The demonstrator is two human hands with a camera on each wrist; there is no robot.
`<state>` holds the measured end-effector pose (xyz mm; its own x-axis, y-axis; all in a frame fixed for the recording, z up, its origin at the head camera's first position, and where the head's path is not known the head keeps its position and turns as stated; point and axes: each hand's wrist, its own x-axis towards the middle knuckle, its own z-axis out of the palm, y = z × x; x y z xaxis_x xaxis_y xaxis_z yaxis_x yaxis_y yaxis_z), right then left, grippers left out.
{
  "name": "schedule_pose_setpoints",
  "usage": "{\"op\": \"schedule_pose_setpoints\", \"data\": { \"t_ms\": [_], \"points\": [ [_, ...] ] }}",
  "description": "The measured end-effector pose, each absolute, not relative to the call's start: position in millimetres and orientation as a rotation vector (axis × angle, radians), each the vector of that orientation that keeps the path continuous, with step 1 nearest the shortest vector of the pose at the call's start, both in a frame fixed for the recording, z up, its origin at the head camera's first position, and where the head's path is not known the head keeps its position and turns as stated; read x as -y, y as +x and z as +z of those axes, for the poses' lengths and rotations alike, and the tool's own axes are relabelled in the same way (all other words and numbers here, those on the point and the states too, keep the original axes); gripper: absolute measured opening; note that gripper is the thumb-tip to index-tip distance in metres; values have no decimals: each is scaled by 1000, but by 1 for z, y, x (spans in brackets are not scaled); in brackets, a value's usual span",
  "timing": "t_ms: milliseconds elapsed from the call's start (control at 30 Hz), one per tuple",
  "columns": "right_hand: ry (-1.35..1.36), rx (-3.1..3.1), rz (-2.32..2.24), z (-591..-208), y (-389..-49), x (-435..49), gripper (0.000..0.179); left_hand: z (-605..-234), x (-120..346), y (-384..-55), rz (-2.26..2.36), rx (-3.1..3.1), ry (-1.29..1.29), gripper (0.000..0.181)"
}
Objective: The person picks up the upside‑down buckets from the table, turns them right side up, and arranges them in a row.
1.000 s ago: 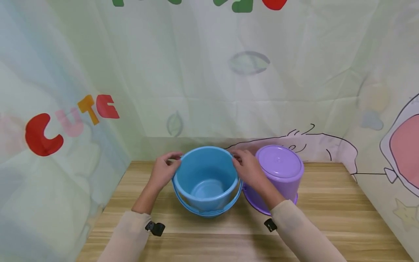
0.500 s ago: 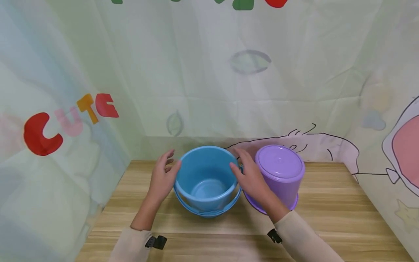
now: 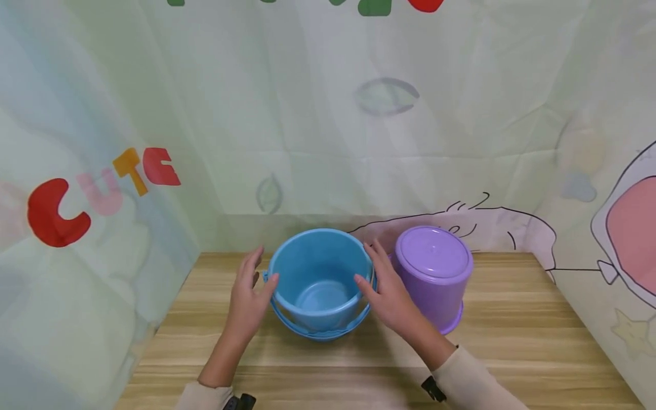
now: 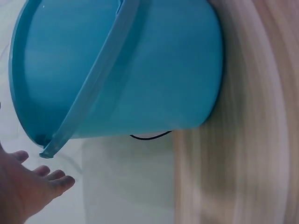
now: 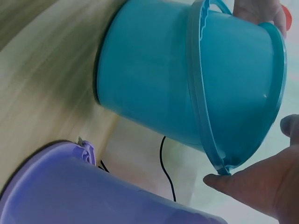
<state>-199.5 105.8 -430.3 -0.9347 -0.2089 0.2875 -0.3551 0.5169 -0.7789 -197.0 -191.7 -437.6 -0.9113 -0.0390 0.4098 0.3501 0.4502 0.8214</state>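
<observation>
A blue bucket [image 3: 312,256] stands upright on the wooden table, its mouth facing up and nothing visible inside. Its handle [image 4: 96,81] hangs down along the near side. To the left of the rim is my left hand [image 3: 247,304], fingers straight and spread; the left wrist view has it apart from the bucket. My right hand [image 3: 388,299] is held at the right of the rim with straight fingers. In the right wrist view its fingers come close to the handle's hinge [image 5: 226,169]; whether they touch I cannot tell. Neither hand grips anything.
An upside-down purple bucket [image 3: 435,302] stands just right of the blue one, behind my right hand. The wooden table [image 3: 517,330] ends at a printed cloth backdrop [image 3: 318,171] at the back and both sides. A thin dark line [image 5: 164,161] shows behind the buckets.
Both hands have let go of the blue bucket's rim. Their fingers have straightened and the hands have drawn slightly back toward me. The buckets stay where they were.
</observation>
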Motion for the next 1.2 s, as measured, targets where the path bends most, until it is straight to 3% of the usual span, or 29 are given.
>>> {"op": "schedule_pose_setpoints", "data": {
  "t_ms": [1200],
  "points": [
    [359, 2699, 1328, -432, -186, -100, 74, -449, 166, -184, -1421, 2329, -118, 57]
  ]
}}
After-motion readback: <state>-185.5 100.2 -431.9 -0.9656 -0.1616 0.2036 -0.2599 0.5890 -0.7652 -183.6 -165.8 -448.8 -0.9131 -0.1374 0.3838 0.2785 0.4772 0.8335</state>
